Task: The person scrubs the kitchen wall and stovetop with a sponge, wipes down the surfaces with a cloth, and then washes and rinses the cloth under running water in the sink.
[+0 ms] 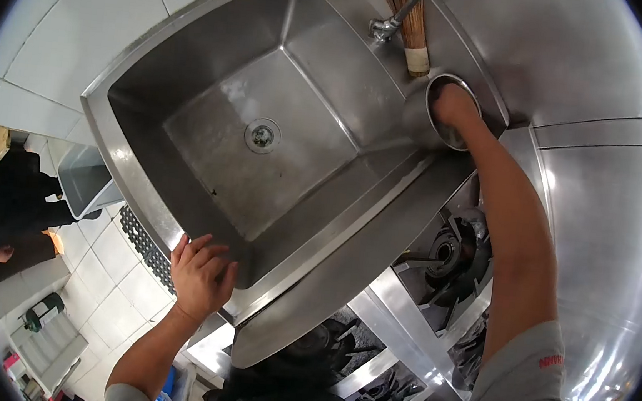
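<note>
My left hand point(201, 278) lies on the near left rim of a large steel sink point(138, 177), with its fingers spread and nothing in them. My right hand point(455, 107) reaches inside a round metal container point(415, 121) at the sink's right corner. The container is tilted, its mouth turned toward me. Its wall hides my right fingers, so whatever they hold or touch cannot be seen. Inside the sink, the basin floor looks wet around the drain point(263, 136), where some greenish bits sit.
A faucet point(384, 29) and a stick whisk brush point(417, 59) are behind the container. Stove burners point(447, 251) lie below the sink's right side. A grey bin point(83, 178) stands on the left, near another person's hand point(3, 253). Dark perforated matting point(143, 241) covers some floor.
</note>
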`<state>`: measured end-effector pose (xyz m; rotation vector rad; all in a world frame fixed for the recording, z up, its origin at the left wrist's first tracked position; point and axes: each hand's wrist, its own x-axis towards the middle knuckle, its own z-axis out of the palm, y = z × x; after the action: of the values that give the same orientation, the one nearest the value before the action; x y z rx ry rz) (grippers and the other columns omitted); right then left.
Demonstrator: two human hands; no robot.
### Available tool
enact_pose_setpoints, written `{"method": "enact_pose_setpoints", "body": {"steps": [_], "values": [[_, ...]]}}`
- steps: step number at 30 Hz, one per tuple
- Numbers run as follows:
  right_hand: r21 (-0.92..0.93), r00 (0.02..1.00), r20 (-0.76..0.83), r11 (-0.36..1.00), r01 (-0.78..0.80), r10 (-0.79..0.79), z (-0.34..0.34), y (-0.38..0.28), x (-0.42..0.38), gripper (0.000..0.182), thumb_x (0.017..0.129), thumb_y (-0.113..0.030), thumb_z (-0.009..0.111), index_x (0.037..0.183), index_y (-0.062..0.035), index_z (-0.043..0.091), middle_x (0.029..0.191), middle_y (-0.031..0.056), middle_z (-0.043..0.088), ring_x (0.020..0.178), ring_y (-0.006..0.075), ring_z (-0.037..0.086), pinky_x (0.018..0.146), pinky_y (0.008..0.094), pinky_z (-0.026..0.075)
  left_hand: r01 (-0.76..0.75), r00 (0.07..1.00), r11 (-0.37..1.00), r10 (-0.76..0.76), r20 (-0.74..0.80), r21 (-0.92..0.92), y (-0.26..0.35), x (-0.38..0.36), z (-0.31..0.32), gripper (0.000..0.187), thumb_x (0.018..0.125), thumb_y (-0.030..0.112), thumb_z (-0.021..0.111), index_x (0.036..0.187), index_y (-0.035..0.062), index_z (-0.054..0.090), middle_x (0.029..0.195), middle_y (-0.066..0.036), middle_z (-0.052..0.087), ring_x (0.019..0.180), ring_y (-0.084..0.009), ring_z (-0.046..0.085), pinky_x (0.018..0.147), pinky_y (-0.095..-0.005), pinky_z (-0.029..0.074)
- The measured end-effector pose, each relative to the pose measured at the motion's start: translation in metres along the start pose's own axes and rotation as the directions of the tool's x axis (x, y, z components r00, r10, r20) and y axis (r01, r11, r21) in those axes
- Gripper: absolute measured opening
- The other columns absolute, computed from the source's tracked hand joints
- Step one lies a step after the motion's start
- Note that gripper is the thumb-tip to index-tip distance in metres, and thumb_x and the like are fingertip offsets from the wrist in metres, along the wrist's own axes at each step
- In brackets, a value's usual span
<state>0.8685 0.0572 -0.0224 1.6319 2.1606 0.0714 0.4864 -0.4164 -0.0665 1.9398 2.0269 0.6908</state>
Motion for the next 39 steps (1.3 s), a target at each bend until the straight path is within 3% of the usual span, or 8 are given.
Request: {"method": "enact_pose_setpoints", "body": {"steps": [8, 14, 17, 20, 23, 29, 32, 39], "values": [[0.358, 0.996, -0.070, 0.933, -0.020, 0.048, -0.080, 0.040, -0.068, 0.033, 0.075, -0.025, 0.076, 0.082, 0.0024, 0.059, 0.078, 0.0230, 0.062, 0.074, 0.0400, 0.059, 0.073, 0.0470, 0.049, -0.014, 1.000, 1.000, 0.014, -0.012, 0.002, 0.003, 0.000, -0.001, 0.008, 0.079, 0.020, 0.079, 0.076, 0.0162, 0.072, 0.102, 0.004, 0.072, 0.119, -0.0241, 0.061, 0.114, -0.0510, 0.033], [0.485, 0.959, -0.273, 0.872, 0.070, 0.075, -0.106, 0.046, -0.097, 0.030, 0.075, -0.017, 0.072, 0.080, -0.0005, 0.048, 0.069, 0.0082, 0.047, 0.067, 0.0208, 0.047, 0.065, 0.0391, 0.043, -0.024, 1.000, 1.000, 0.024, 0.002, 0.015, 0.004, -0.001, -0.002, 0.007, 0.079, 0.019, 0.078, 0.077, 0.0165, 0.072, 0.102, 0.004, 0.072, 0.119, -0.0247, 0.061, 0.114, -0.0514, 0.034], [0.284, 0.812, -0.582, 0.947, 0.150, 0.046, -0.103, 0.051, -0.091, 0.027, 0.077, -0.018, 0.069, 0.088, 0.0010, 0.054, 0.074, 0.0122, 0.056, 0.070, 0.0253, 0.055, 0.070, 0.0397, 0.046, -0.009, 1.000, 1.000, 0.009, 0.011, 0.011, 0.003, -0.002, -0.002, 0.007, 0.080, 0.019, 0.078, 0.078, 0.0161, 0.072, 0.102, 0.003, 0.072, 0.119, -0.0248, 0.061, 0.114, -0.0517, 0.034], [0.467, 0.894, -0.424, 0.881, 0.080, 0.143, -0.117, 0.044, -0.099, 0.033, 0.080, -0.022, 0.069, 0.105, -0.0006, 0.066, 0.096, 0.0220, 0.069, 0.091, 0.0405, 0.067, 0.083, 0.0455, 0.053, 0.004, 1.000, 1.000, -0.004, 0.013, 0.007, 0.003, -0.001, -0.002, 0.007, 0.080, 0.019, 0.078, 0.078, 0.0156, 0.071, 0.102, 0.003, 0.072, 0.119, -0.0249, 0.061, 0.114, -0.0516, 0.033], [0.384, 0.819, -0.569, 0.904, 0.190, 0.070, -0.105, 0.048, -0.093, 0.039, 0.081, -0.020, 0.066, 0.116, -0.0013, 0.068, 0.105, 0.0240, 0.070, 0.100, 0.0415, 0.067, 0.089, 0.0466, 0.053, 0.007, 1.000, 1.000, -0.008, 0.023, 0.008, 0.003, 0.000, -0.001, 0.007, 0.080, 0.019, 0.078, 0.079, 0.0152, 0.071, 0.101, 0.002, 0.072, 0.119, -0.0249, 0.061, 0.115, -0.0515, 0.033], [0.117, 0.959, -0.225, 0.973, 0.200, -0.171, -0.071, 0.028, -0.088, 0.055, 0.087, -0.031, 0.071, 0.134, -0.0031, 0.062, 0.119, 0.0247, 0.069, 0.108, 0.0360, 0.069, 0.095, 0.0425, 0.053, 0.010, 1.000, 1.000, -0.010, 0.028, 0.005, 0.004, 0.000, -0.002, 0.008, 0.079, 0.018, 0.078, 0.080, 0.0148, 0.071, 0.101, 0.002, 0.072, 0.119, -0.0249, 0.061, 0.114, -0.0520, 0.034], [0.280, 0.981, -0.073, 0.941, 0.191, -0.178, -0.060, 0.015, -0.100, 0.061, 0.091, -0.037, 0.068, 0.144, -0.0074, 0.057, 0.131, 0.0254, 0.064, 0.122, 0.0429, 0.061, 0.106, 0.0462, 0.047, 0.013, 1.000, 1.000, -0.013, 0.028, 0.014, 0.005, 0.000, -0.002, 0.008, 0.079, 0.018, 0.078, 0.079, 0.0147, 0.071, 0.101, 0.002, 0.072, 0.119, -0.0250, 0.061, 0.114, -0.0522, 0.034], [0.072, 0.963, 0.198, 0.982, 0.172, -0.183, -0.037, 0.005, -0.054, 0.064, 0.089, -0.025, 0.068, 0.149, -0.0142, 0.052, 0.128, 0.0259, 0.065, 0.122, 0.0411, 0.061, 0.105, 0.0468, 0.048, 0.014, 0.999, 0.999, -0.015, 0.038, 0.029, 0.006, 0.001, -0.001, 0.007, 0.079, 0.017, 0.078, 0.079, 0.0147, 0.071, 0.100, 0.002, 0.072, 0.119, -0.0251, 0.062, 0.114, -0.0525, 0.034]]}}
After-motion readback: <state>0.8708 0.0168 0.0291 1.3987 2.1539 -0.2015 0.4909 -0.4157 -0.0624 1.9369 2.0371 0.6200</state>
